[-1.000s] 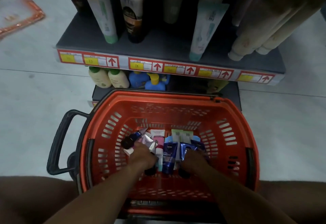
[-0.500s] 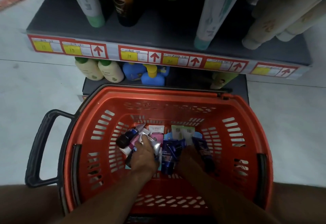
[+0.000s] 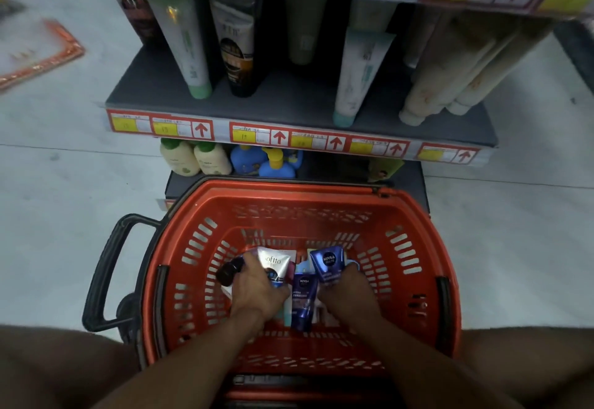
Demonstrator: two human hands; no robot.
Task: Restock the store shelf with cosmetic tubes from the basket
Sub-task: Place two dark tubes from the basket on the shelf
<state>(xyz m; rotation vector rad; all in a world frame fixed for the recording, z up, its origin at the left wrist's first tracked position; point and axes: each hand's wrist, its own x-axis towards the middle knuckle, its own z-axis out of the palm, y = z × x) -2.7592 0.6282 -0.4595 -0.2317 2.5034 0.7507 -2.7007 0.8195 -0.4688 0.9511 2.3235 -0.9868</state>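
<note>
An orange basket stands on the floor below me, against the shelf unit. Both hands are inside it. My left hand grips a white tube lifted on end, with a dark-capped tube beside its thumb. My right hand holds a blue tube raised off the pile. Another blue tube lies between the hands. The grey shelf above the basket carries several tall tubes standing on their caps.
A black handle juts from the basket's left side. Cream and blue bottles sit on the lowest shelf behind the basket. Price labels with red arrows line the shelf edge. My knees frame the basket. Pale floor lies on both sides.
Both hands have closed on tubes and lifted them: the white one in the left, a blue one in the right. The camera tilted up, showing more of the shelf.
</note>
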